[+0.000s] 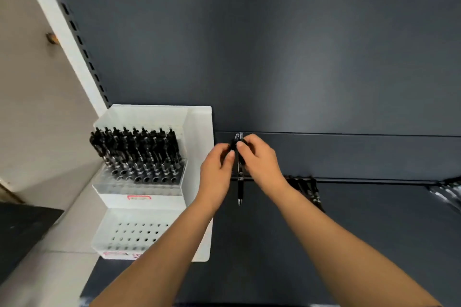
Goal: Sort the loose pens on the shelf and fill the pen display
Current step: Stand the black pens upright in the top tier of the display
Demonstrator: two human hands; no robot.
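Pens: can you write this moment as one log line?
left hand, right hand: grip pens | display: upper tier stocked | loose pens: on shelf

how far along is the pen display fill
Roughly halfway. Done: the upper tier of the display looks mostly packed with black pens. In hand: the left hand and right hand both pinch the held pens, tips down. Left: the lower tier shows only empty holes, and loose pens lie behind the right forearm, with more at the far right.
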